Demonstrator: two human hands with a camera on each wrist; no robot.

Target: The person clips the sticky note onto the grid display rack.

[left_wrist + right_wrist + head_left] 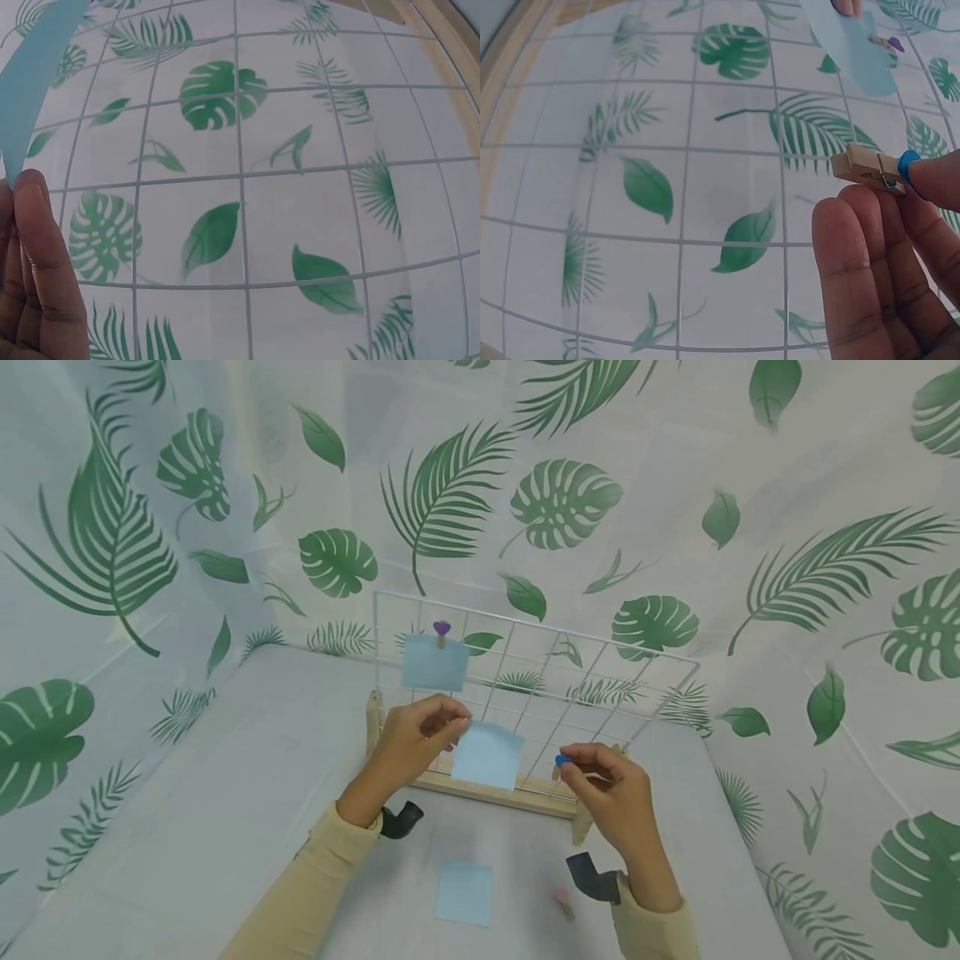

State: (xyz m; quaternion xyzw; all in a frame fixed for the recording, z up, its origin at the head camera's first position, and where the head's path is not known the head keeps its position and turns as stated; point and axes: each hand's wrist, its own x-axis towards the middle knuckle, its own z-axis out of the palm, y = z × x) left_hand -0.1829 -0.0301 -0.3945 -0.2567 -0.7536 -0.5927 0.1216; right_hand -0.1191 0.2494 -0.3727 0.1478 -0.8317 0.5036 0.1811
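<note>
At wire grid (241, 175) | left hand (411, 737) pinches blue note (487, 756) | right hand (617, 795) pinches clothespin (864, 165), half-hidden top (907, 163) perhaps heart-shaped

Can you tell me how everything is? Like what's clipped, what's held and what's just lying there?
Left hand: pinching the middle paper
Right hand: pinching the blue clip
Middle paper: held, unclipped
Blue clip: held, clipping nothing
Purple clip: clipped on the top paper
Top paper: hanging on the wire rack
Wire rack: standing up
Bottom paper: lying on the table
Pink clip: lying on the table
</note>
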